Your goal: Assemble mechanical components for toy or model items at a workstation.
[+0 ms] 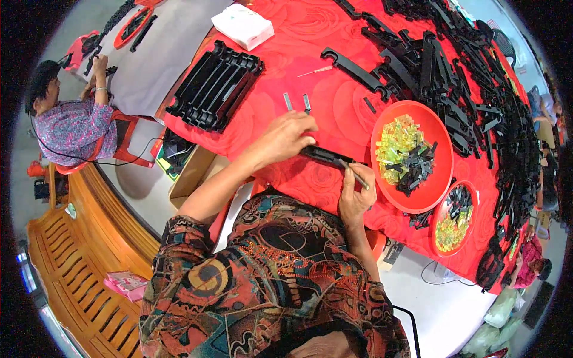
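Note:
A long black plastic part (pixel 325 156) lies at the red table's near edge, in front of my body. My left hand (pixel 287 138) is closed at its left end, thumb and fingers bent over it. In my right hand (pixel 357 194) is a slim dark stick-like tool (pixel 358 178), pinched like a pen, its tip at the right end of the part. Whether that tool has one prong or two I cannot make out. Just beyond my left hand lie two small narrow strips (pixel 307 102), and farther off a thin screwdriver (pixel 315 71) with a pale handle.
A red bowl (pixel 443 179) of yellow clear pieces and small black pieces stands right of my right hand; a smaller red bowl (pixel 475 200) sits beyond. Black parts (pixel 427 77) pile up at right. Left are stacked black parts (pixel 218 86), a tissue pack (pixel 243 27) and a seated person (pixel 74 128).

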A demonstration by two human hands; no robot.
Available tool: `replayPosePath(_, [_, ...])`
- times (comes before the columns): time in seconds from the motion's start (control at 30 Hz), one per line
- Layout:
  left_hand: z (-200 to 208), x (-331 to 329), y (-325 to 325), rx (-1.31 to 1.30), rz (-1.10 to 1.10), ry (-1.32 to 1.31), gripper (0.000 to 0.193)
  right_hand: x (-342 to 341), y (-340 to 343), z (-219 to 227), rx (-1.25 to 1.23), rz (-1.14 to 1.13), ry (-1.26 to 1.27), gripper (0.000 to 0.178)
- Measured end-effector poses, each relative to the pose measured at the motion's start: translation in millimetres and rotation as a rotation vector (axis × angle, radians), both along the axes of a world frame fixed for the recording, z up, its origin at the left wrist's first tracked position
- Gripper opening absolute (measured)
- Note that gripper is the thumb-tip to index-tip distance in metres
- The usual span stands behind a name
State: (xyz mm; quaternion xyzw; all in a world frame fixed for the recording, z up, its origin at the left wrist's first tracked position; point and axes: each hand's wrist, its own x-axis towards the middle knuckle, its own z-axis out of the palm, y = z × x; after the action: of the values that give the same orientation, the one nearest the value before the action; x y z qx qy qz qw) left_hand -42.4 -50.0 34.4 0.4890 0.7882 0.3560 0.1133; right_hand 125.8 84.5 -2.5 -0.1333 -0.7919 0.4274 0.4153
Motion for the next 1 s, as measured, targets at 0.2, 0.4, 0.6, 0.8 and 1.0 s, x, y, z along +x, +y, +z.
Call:
replayPosePath(0.2, [1.0,15.9,-27.4,-0.013,0.069,0.155,0.043,4.1,-2.1,-1.4,-0.094,-0.012,-0.024,0.012])
replayPosePath(0.4, [-24.8,25.3,-25.1,-0.023,0.107,0.204,0.050,-11.5,-5.9,9.3,-0.055,0.068,-0.050,0.013])
replayPosePath(0.6, [-22.9,30.6,-22.4,0.054,0.085,0.343,0.042,-27.7,-8.6,8.2,0.064,0.138,-0.137,0.014])
replayPosePath(0.8, [-34.0,29.4,-20.2,0.098,0.028,0.458,0.034,-32.6,-9.3,-2.4,0.026,0.135,-0.124,0.011])
replayPosePath(1.0, [-43.7,27.1,-20.5,0.100,0.008,0.437,0.026,-37.2,-8.1,0.5,0.064,0.159,-0.169,0.011])
